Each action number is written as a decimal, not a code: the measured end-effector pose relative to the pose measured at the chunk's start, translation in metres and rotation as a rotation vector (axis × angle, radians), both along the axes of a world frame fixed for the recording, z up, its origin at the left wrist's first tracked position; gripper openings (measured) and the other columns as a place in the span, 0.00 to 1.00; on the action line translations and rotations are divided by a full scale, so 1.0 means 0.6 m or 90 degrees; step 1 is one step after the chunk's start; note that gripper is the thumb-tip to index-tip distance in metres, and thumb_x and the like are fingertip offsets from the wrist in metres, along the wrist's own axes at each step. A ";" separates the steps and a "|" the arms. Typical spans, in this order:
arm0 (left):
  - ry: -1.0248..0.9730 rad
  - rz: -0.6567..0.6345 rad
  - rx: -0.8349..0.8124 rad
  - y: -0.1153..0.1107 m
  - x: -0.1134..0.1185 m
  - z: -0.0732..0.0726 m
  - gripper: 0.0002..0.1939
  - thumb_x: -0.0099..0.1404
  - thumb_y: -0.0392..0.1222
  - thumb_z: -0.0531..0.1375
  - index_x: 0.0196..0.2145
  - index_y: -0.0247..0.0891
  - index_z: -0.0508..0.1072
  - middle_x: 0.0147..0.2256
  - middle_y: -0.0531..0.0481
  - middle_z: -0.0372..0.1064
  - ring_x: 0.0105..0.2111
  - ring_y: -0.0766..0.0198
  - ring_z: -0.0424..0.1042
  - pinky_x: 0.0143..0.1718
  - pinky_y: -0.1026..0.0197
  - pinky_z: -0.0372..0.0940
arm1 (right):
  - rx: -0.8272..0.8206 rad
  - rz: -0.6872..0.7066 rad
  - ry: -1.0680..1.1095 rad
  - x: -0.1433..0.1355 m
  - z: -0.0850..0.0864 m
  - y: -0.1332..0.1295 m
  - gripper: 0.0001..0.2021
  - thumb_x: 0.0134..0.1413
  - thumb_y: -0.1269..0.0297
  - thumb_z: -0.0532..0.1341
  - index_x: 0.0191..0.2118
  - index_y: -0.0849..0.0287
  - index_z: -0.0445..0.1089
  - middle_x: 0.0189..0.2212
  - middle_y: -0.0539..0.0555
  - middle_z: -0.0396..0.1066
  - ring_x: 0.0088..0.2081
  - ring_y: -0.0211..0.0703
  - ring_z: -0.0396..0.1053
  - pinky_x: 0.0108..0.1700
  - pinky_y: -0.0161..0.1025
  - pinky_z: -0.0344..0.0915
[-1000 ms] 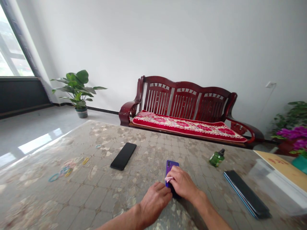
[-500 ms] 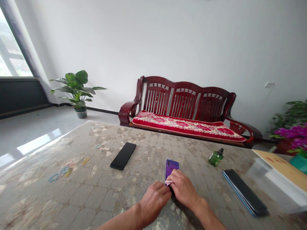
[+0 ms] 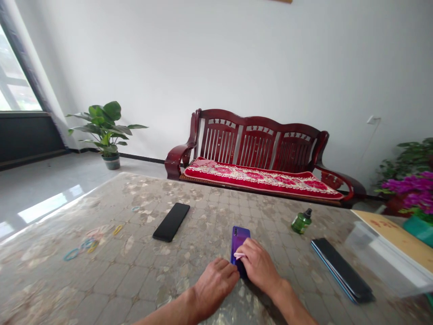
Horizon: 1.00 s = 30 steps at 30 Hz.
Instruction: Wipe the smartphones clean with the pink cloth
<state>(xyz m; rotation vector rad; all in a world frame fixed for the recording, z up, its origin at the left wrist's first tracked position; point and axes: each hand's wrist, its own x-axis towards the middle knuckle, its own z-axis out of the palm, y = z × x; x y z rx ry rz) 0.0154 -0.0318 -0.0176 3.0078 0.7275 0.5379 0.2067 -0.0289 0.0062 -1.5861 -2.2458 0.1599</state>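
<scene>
A purple smartphone lies back up on the table, its camera end away from me. My left hand is closed at its near left edge, with the fingertips on the phone. My right hand pinches a small folded pale pink cloth against the phone's back and covers much of its right side. To the left, a black smartphone rests screen up, apart from both hands.
Several coloured rubber bands lie at the left. Toward the right stand a green spray bottle, a dark stack of phones and a clear plastic box. Beyond the patterned tablecloth is a wooden bench.
My right hand has shifted slightly right with the cloth, baring more of the phone's back between my hands. My left hand stays at the phone's edge. The view has turned a little.
</scene>
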 end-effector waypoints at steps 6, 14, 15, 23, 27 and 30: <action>0.093 -0.008 -0.043 -0.007 -0.006 0.034 0.04 0.69 0.31 0.55 0.40 0.37 0.67 0.39 0.48 0.71 0.38 0.59 0.71 0.42 0.59 0.67 | 0.024 -0.123 -0.015 0.014 0.002 0.054 0.12 0.60 0.74 0.54 0.37 0.54 0.73 0.37 0.53 0.70 0.44 0.43 0.66 0.47 0.36 0.60; 0.164 -0.013 -0.166 0.026 -0.003 0.062 0.12 0.58 0.25 0.57 0.36 0.38 0.71 0.39 0.47 0.75 0.40 0.56 0.74 0.43 0.59 0.68 | 0.065 -0.021 0.050 0.006 -0.022 0.002 0.10 0.63 0.72 0.54 0.35 0.54 0.71 0.35 0.51 0.68 0.41 0.42 0.65 0.44 0.37 0.60; 0.181 0.014 -0.177 0.037 0.000 0.069 0.12 0.57 0.24 0.57 0.34 0.38 0.71 0.38 0.47 0.75 0.39 0.56 0.75 0.41 0.59 0.68 | 0.075 -0.008 0.057 0.006 -0.025 -0.006 0.09 0.64 0.70 0.54 0.36 0.54 0.71 0.35 0.51 0.67 0.40 0.42 0.65 0.44 0.38 0.60; 0.155 -0.059 -0.106 0.158 0.050 0.105 0.26 0.57 0.28 0.61 0.53 0.43 0.66 0.59 0.42 0.62 0.61 0.49 0.58 0.57 0.50 0.60 | 0.114 0.034 0.081 0.015 -0.030 -0.006 0.09 0.65 0.69 0.54 0.38 0.54 0.72 0.35 0.52 0.67 0.40 0.44 0.65 0.43 0.40 0.62; 0.278 -0.097 -0.180 0.190 0.090 0.100 0.36 0.50 0.30 0.67 0.56 0.47 0.65 0.66 0.40 0.47 0.65 0.39 0.49 0.58 0.41 0.57 | 0.115 0.025 0.114 0.019 -0.036 -0.013 0.10 0.64 0.71 0.55 0.38 0.54 0.73 0.36 0.52 0.68 0.42 0.44 0.65 0.45 0.40 0.63; 0.316 -0.076 -0.233 0.199 0.108 0.101 0.39 0.46 0.30 0.67 0.55 0.54 0.66 0.64 0.44 0.52 0.62 0.38 0.55 0.54 0.40 0.61 | 0.101 0.007 0.150 0.022 -0.040 -0.017 0.10 0.64 0.70 0.56 0.39 0.53 0.74 0.37 0.52 0.69 0.43 0.44 0.65 0.46 0.40 0.63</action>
